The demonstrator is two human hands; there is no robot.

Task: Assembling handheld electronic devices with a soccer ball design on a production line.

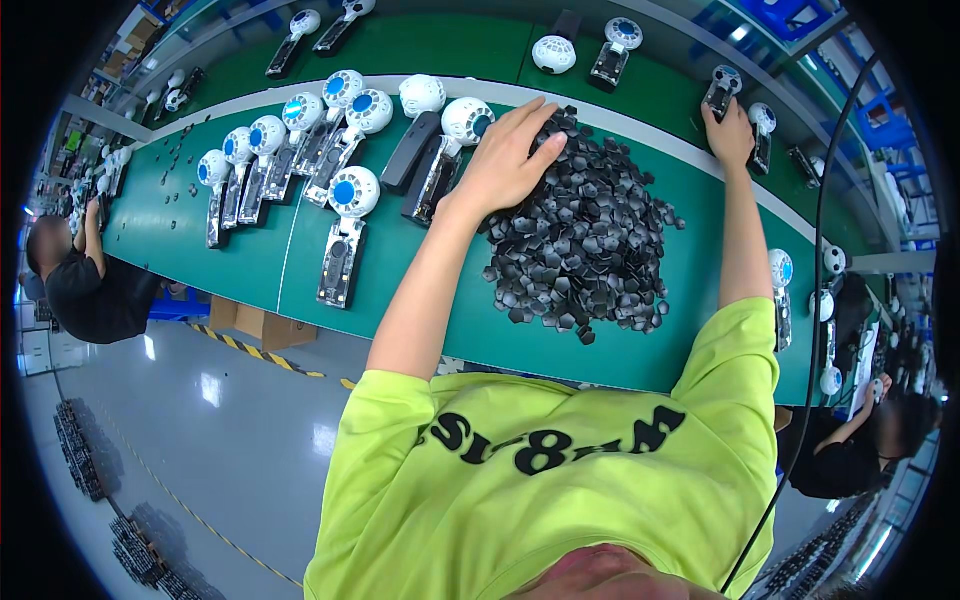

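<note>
My left hand (515,155) lies with its fingers stretched out at the far left edge of a big heap of small black five-sided plastic pieces (590,235). Nothing shows in its grasp. Beside its wrist lies a ball-headed device (467,122) with a white head and a dark handle. Far to the right, my right hand (730,140) reaches past the pale strip. Its fingers close on the dark handle of another ball-headed device (724,82), whose white head with black patches points away from me.
Several white-headed devices with blue discs (354,192) stand in a row on the green table (440,320) at left. More units (623,35) lie on the far green belt (460,40). A black cable (822,200) hangs at right. Co-workers sit at both sides.
</note>
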